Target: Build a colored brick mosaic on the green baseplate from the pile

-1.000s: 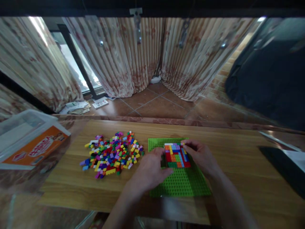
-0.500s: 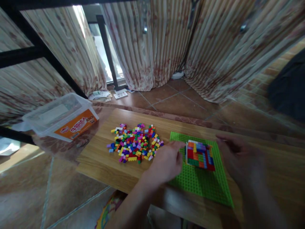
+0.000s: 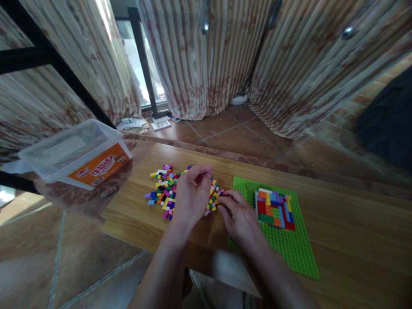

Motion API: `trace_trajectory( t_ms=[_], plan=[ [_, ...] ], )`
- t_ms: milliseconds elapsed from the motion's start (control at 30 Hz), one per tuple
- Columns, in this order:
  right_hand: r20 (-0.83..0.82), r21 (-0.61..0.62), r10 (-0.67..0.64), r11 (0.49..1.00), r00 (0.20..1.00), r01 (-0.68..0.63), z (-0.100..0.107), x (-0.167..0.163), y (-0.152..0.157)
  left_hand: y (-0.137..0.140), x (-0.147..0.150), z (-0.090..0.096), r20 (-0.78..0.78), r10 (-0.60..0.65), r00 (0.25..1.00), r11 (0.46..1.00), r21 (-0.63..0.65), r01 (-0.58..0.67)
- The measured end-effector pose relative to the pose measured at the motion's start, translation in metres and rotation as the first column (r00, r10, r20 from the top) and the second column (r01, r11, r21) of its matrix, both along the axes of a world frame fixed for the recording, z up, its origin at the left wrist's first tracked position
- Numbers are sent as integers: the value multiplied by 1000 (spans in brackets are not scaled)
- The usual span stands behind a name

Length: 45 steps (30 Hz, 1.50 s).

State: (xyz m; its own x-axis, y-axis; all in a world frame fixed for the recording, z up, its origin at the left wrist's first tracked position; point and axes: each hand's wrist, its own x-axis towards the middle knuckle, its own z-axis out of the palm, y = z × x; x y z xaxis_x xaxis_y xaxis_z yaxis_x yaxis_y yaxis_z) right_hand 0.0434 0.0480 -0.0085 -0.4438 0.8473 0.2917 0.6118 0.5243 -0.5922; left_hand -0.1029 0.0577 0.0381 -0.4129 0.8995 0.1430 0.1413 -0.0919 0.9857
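Loose toy bricks point(image 3: 164, 184) in many colours lie heaped on the wooden table. Over the heap's right half is my left hand point(image 3: 195, 193), its fingers curled together and its wrist hiding many bricks. Whatever those fingers hold, if anything, is hidden. My right hand point(image 3: 238, 214) reaches to the heap's right edge, thumb and fingers apart close to a few bricks, with no brick plainly held. Beneath and beside its wrist lies a green baseplate point(image 3: 296, 253). A block of joined multicoloured bricks point(image 3: 275, 208) stands on the baseplate, to the right of my right hand.
A clear plastic tub point(image 3: 74, 146) with an orange label sits left of the wooden table point(image 3: 354, 240). Striped curtains point(image 3: 231, 60) hang behind the table. Papers point(image 3: 131, 123) lie on the tiled floor. A dark shape point(image 3: 386, 120) is at the far right.
My left hand has moved left, from beside the brick block to over the heap. My right hand has swung left across the baseplate to the heap's right edge. The camera view has shifted slightly.
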Motion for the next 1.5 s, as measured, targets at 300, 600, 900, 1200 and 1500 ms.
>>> trace_trajectory(
  t_ms=[300,600,900,1200,1500],
  plan=[
    [98,-43,-37,998,995,41,-2,-7,3,0,-3,-2,-19,-26,999,1000,-4,26],
    [-139,-142,-172,978,975,152,42,18,2,0,0,-1,-49,-54,997,997,-53,51],
    [-309,-266,-533,844,788,467,59,110,26,1,8,-7,-189,-140,972,988,-86,126],
    [-76,-263,-540,822,838,506,53,133,27,7,18,-10,-322,-198,926,979,-108,172],
    [-10,-254,-582,788,813,561,41,129,30,7,24,-9,-377,-250,892,966,-161,203]
  ],
)
